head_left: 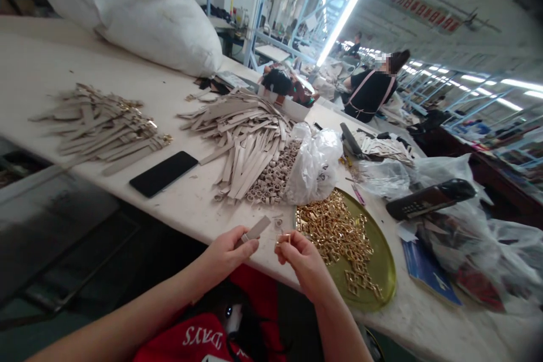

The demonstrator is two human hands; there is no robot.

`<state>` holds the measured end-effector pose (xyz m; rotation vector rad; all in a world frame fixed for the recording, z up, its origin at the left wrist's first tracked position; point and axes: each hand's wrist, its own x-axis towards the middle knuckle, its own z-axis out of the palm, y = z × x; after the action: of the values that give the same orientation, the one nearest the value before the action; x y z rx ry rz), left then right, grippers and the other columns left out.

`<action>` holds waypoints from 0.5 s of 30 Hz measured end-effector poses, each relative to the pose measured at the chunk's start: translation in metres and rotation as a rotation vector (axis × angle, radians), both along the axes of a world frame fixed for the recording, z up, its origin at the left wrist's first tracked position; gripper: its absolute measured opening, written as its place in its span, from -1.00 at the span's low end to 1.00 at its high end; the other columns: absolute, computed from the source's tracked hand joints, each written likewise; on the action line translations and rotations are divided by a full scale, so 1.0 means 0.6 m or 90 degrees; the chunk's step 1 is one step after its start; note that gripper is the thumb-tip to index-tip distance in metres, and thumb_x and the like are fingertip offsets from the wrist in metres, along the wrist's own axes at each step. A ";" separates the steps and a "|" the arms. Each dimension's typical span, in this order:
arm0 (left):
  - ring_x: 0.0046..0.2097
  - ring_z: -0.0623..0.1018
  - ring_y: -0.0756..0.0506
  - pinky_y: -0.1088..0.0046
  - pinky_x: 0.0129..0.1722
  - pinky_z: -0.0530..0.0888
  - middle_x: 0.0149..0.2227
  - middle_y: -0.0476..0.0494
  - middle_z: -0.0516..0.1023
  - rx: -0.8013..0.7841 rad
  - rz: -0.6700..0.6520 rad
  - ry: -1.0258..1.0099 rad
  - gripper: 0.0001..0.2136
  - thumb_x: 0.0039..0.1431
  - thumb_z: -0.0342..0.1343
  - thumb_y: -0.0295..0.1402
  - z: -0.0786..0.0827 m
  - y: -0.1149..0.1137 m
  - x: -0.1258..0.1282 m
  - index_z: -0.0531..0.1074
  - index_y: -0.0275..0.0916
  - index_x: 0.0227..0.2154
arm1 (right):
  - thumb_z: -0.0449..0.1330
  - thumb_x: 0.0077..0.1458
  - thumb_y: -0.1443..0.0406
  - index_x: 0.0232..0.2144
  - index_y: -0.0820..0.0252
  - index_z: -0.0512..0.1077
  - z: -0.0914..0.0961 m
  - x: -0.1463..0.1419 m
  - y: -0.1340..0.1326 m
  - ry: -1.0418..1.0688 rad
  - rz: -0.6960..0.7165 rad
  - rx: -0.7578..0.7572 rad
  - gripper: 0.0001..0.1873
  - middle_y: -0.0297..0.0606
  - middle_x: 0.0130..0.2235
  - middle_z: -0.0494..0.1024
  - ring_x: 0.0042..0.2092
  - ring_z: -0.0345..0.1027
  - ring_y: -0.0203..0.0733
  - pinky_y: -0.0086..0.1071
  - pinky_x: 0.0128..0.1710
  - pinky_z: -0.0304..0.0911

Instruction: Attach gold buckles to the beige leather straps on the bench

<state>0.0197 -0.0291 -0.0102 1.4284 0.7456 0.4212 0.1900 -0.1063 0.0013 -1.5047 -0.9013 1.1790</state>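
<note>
Between the thumb and fingers of my left hand [233, 249] is a beige strap [258, 227], its free end pointing toward my right hand. My right hand [299, 254] pinches a small gold buckle [283, 238] close to the strap, the two apart. A round gold-green tray [384, 260] beside my right hand bears a heap of gold buckles [335, 226]. Beyond my hands lie a fan of loose beige straps [246, 141] and a pile of small beige loops [271, 184]. At the left are straps with gold buckles on them [106, 127].
A black phone [164, 173] lies near the table's front edge. A clear plastic bag [316, 164] stands behind the tray. To the right are a black handset-like object [430, 198], a blue booklet [428, 271] and more bags. A big white sack [136, 11] rests at the back left; another person [371, 90] stands farther off.
</note>
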 end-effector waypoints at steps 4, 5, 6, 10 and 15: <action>-0.68 0.04 0.13 0.62 -0.71 -0.02 -0.69 0.19 0.11 -0.171 0.022 -0.070 -0.69 0.02 -0.01 -0.06 0.008 -0.001 0.001 0.20 -0.24 -0.42 | 0.19 -0.06 0.21 -0.46 0.21 0.31 -0.002 -0.064 0.002 0.181 0.051 -0.005 -0.82 -0.40 -0.51 0.41 -0.50 0.18 -0.41 -0.49 -0.45 0.10; -0.69 0.02 0.13 0.62 -0.72 -0.05 -0.70 0.20 0.10 -0.190 0.029 -0.074 -0.69 0.02 -0.01 -0.06 0.008 -0.001 -0.001 0.18 -0.24 -0.44 | 0.21 -0.07 0.20 -0.45 0.22 0.33 -0.006 -0.072 0.003 0.194 0.055 -0.004 -0.80 -0.39 -0.50 0.42 -0.50 0.18 -0.41 -0.50 -0.45 0.10; -0.69 0.01 0.13 0.63 -0.73 -0.05 -0.70 0.20 0.10 -0.194 0.038 -0.074 -0.70 0.02 -0.01 -0.07 0.006 -0.001 -0.004 0.17 -0.23 -0.44 | 0.22 -0.09 0.19 -0.44 0.21 0.34 -0.010 -0.078 0.004 0.204 0.051 -0.003 -0.79 -0.39 -0.50 0.43 -0.50 0.19 -0.41 -0.50 -0.46 0.10; -0.58 0.21 0.11 0.64 -0.62 0.15 -0.60 0.12 0.24 -0.086 0.060 -0.040 -0.74 0.04 0.02 -0.14 -0.009 -0.002 -0.015 0.23 -0.27 -0.43 | 0.27 -0.16 0.16 -0.43 0.21 0.38 -0.026 -0.087 0.010 0.237 -0.010 -0.017 -0.74 -0.41 -0.53 0.42 -0.54 0.17 -0.43 -0.52 -0.52 0.08; -0.49 0.26 0.07 0.61 -0.53 0.20 -0.54 0.09 0.29 0.089 0.052 0.059 -0.84 0.06 0.00 -0.27 -0.026 -0.002 -0.018 0.29 -0.28 -0.42 | 0.32 -0.23 0.18 -0.46 0.22 0.39 -0.040 -0.090 0.013 0.254 -0.048 -0.018 -0.72 -0.45 -0.58 0.37 -0.57 0.15 -0.45 -0.53 -0.55 0.09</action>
<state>0.0092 -0.0302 -0.0258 1.5599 0.8658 0.4797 0.1359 -0.0987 -0.0225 -1.2514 -0.5560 1.3767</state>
